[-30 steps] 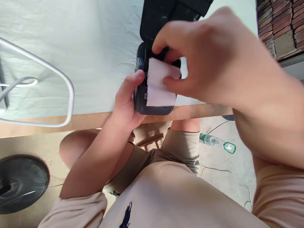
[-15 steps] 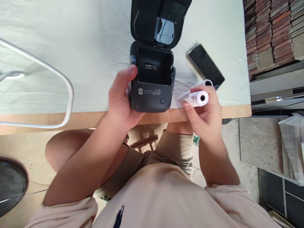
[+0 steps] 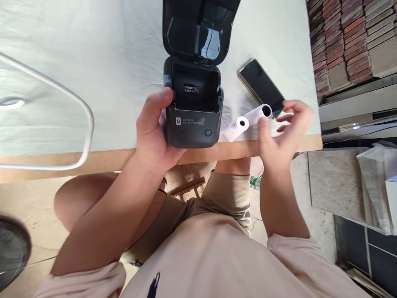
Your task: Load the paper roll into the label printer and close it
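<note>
My left hand [image 3: 156, 128] grips a black label printer [image 3: 192, 124] from its left side, thumb on the rim of the paper bay. The printer's lid [image 3: 198, 31] stands raised, and the bay beneath it holds no roll. To the right of the printer, a small white paper roll [image 3: 237, 127] and a larger white paper roll [image 3: 259, 114] lie side by side near the table edge. My right hand [image 3: 283, 132] is just right of the rolls, fingers spread and slightly blurred, holding nothing. Its thumb is close to the larger roll; whether it touches, I cannot tell.
A dark smartphone [image 3: 262, 85] lies behind the rolls on the pale tablecloth [image 3: 124, 62]. At the left, a white tubular frame [image 3: 88, 120] curves over the table edge. Stacked bricks [image 3: 347, 41] stand beyond the table's right side, and a green bottle [image 3: 255, 182] is on the floor.
My right hand has let go of the paper rolls and opened, moving right. The rolls now rest on the table. My left hand still holds the printer; the view has shifted slightly.
</note>
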Motion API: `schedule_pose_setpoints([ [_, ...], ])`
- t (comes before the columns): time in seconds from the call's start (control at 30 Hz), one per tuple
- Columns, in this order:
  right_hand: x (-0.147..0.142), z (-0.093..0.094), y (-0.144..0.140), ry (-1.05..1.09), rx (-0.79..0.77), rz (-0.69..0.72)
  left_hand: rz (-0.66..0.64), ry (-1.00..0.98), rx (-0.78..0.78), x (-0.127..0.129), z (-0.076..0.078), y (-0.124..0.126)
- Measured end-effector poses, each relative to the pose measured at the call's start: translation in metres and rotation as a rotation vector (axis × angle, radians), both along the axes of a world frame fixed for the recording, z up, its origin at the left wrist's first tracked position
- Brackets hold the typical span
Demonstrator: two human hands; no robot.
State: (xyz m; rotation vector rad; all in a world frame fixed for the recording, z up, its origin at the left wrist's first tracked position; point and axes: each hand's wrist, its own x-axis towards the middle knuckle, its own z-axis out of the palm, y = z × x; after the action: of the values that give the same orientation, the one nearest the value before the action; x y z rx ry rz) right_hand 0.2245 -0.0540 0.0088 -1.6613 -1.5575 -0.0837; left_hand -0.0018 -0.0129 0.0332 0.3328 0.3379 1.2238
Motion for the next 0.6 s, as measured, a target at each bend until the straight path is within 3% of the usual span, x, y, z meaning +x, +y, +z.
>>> schedule_pose_setpoints([
  [0.13,0.004,-0.013,0.025,-0.028,-0.174,-0.012,0.016,0.016,-0.011,0.0,-0.001,0.001],
  [0.33,0.014,-0.014,0.028,0.03,-0.167,0.07,-0.002,0.04,-0.001,-0.003,-0.003,0.001],
  [0.5,0.005,0.024,0.026,0.126,0.263,0.311,-0.027,0.047,0.046,-0.003,-0.005,0.001],
  [0.57,-0.016,0.046,0.026,0.147,0.222,0.392,-0.043,0.061,0.061,-0.003,-0.006,0.002],
  [0.6,-0.029,0.056,0.026,0.176,0.114,0.419,-0.037,0.073,0.062,-0.003,-0.006,0.001],
])
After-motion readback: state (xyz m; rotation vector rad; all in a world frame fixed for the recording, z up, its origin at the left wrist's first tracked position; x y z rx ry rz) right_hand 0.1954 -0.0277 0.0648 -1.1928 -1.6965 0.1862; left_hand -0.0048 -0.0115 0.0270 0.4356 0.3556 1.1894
